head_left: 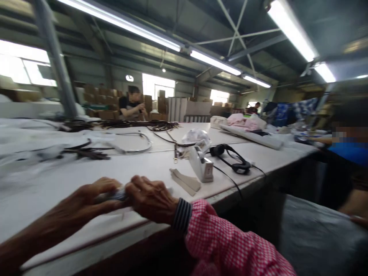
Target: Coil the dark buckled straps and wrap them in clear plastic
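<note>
My left hand (97, 195) is closed around one end of a small, shiny grey-white thing (119, 194) just above the table's front edge. My right hand (151, 197), its fingers curled in, grips the other end. Most of that thing is hidden by the fingers and blurred, so its kind does not show. To the right of my hands lie flat beige strips (185, 182). Beyond them stands a pale tape dispenser (202, 166).
Black headphones (230, 157) with a cable lie on the white table (143, 161). Dark straps (89, 151), clear plastic wrap (197, 138) and pink cloth (241, 120) are farther back. One person (132, 105) is across the table; another, in blue (349, 153), is at right beside a grey sack (319, 234).
</note>
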Action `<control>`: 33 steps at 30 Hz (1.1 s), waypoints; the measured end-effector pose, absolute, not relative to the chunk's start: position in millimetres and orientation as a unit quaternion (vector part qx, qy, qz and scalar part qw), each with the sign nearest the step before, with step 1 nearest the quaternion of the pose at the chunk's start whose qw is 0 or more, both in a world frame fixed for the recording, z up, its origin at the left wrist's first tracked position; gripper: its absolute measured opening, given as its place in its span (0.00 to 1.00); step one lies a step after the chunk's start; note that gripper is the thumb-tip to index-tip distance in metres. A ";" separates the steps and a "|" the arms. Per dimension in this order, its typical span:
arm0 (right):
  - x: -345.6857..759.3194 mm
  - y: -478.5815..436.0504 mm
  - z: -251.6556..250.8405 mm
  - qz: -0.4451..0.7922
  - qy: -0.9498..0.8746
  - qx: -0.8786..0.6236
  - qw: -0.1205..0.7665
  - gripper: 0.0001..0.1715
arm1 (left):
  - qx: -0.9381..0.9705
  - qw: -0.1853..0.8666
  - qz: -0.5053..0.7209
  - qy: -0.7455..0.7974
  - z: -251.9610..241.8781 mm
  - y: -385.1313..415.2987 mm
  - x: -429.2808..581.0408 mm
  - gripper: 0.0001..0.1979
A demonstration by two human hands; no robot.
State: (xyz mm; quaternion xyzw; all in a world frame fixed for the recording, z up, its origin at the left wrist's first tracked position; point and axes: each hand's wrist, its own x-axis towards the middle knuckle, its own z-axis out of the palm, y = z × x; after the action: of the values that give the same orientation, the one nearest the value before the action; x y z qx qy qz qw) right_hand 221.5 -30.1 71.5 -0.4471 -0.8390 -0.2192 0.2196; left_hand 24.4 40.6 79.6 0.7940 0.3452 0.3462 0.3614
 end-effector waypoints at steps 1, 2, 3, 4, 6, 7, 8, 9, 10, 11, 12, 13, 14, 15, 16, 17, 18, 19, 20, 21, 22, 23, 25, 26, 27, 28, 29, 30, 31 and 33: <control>226.4 -25.8 66.2 -0.167 -0.845 -0.451 0.233 0.13 | 0.826 0.341 0.314 0.320 81.1 44.1 11.3 0.14; 232.4 -22.7 59.6 -0.106 -0.859 -0.438 0.243 0.26 | 0.855 0.321 0.281 0.295 79.0 47.5 1.7 0.11; 239.3 -20.6 52.2 -0.045 -0.866 -0.433 0.247 0.33 | 0.869 0.307 0.267 0.282 73.7 50.9 -5.0 0.09; 246.6 -19.3 44.7 0.004 -0.858 -0.448 0.251 0.34 | 0.881 0.300 0.248 0.269 66.2 54.3 -9.7 0.09; 260.4 -18.0 32.4 0.078 -0.844 -0.472 0.242 0.27 | 0.892 0.294 0.230 0.254 49.8 59.6 -15.1 0.10; 265.4 -17.4 28.5 0.099 -0.837 -0.485 0.235 0.22 | 0.896 0.296 0.222 0.246 43.3 61.1 -16.7 0.10; 268.5 -16.5 26.2 0.107 -0.834 -0.493 0.226 0.18 | 0.899 0.297 0.218 0.237 38.9 61.8 -17.8 0.10; 269.3 -15.0 25.5 0.104 -0.834 -0.497 0.215 0.14 | 0.903 0.297 0.213 0.227 37.0 61.8 -18.6 0.09; 268.0 -12.6 26.1 0.091 -0.839 -0.496 0.204 0.12 | 0.908 0.294 0.208 0.216 37.3 61.3 -19.2 0.08; 264.9 -9.3 27.4 0.070 -0.845 -0.494 0.193 0.11 | 0.914 0.285 0.203 0.205 39.3 60.7 -19.7 0.08; 260.5 -5.1 29.2 0.044 -0.852 -0.489 0.184 0.12 | 0.920 0.275 0.197 0.196 42.1 60.1 -20.0 0.07; 255.6 0.1 31.2 0.018 -0.858 -0.482 0.175 0.12 | 0.926 0.264 0.191 0.192 45.1 59.7 -20.2 0.06; 250.6 5.9 33.1 -0.006 -0.865 -0.473 0.166 0.14 | 0.930 0.254 0.185 0.190 47.7 59.6 -20.2 0.05; 246.2 12.3 34.8 -0.026 -0.873 -0.461 0.157 0.16 | 0.933 0.246 0.181 0.188 49.7 60.0 -20.1 0.03; 242.8 18.8 36.3 -0.037 -0.881 -0.449 0.145 0.19 | 0.935 0.240 0.181 0.186 51.1 60.7 -19.9 0.02; 240.5 25.3 37.6 -0.040 -0.889 -0.436 0.133 0.21 | 0.937 0.237 0.180 0.182 52.0 61.7 -19.8 0.02; 239.4 31.3 38.8 -0.034 -0.896 -0.425 0.123 0.21 | 0.939 0.233 0.178 0.179 52.7 63.1 -19.9 0.03; 239.2 36.7 39.7 -0.023 -0.901 -0.417 0.118 0.20 | 0.942 0.229 0.172 0.176 53.6 64.8 -20.3 0.05; 239.5 41.0 40.4 -0.008 -0.903 -0.413 0.119 0.18 | 0.945 0.223 0.164 0.175 54.8 66.8 -21.3 0.06; 239.9 44.2 40.7 0.007 -0.904 -0.410 0.123 0.16 | 0.948 0.217 0.154 0.176 56.4 69.1 -22.8 0.08; 239.9 46.1 40.6 0.020 -0.903 -0.408 0.130 0.14 | 0.951 0.209 0.144 0.179 58.1 71.6 -24.8 0.09; 239.0 46.8 39.8 0.029 -0.902 -0.408 0.137 0.13 | 0.952 0.199 0.140 0.185 59.9 74.3 -27.1 0.11; 233.7 44.9 36.3 0.036 -0.897 -0.414 0.152 0.09 | 0.950 0.175 0.156 0.207 61.8 79.9 -30.5 0.17; 229.4 43.0 33.8 0.035 -0.892 -0.421 0.158 0.07 | 0.946 0.164 0.169 0.222 61.3 82.4 -30.7 0.19; 224.4 40.8 31.0 0.031 -0.887 -0.431 0.164 0.05 | 0.942 0.155 0.180 0.238 59.6 84.3 -29.6 0.20; 219.4 38.7 28.4 0.024 -0.881 -0.442 0.168 0.04 | 0.938 0.148 0.186 0.253 56.7 85.2 -27.0 0.20; 214.8 36.8 26.0 0.017 -0.876 -0.450 0.173 0.04 | 0.936 0.141 0.185 0.265 52.7 85.0 -23.3 0.19; 211.2 35.4 24.0 0.012 -0.872 -0.455 0.179 0.04 | 0.935 0.135 0.182 0.274 47.9 83.3 -18.8 0.16; 209.1 34.6 22.5 0.009 -0.870 -0.456 0.184 0.04 | 0.934 0.129 0.182 0.279 43.0 80.3 -14.2 0.13; 209.5 35.0 20.9 0.008 -0.871 -0.453 0.190 0.06 | 0.930 0.125 0.214 0.270 34.4 72.4 -5.8 0.12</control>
State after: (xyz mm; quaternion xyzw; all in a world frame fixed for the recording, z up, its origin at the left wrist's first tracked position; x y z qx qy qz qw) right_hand 209.5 35.0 20.9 -0.4533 -0.8708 0.0079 0.1900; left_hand -5.8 72.4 34.4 0.9303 0.2701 0.2139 0.1255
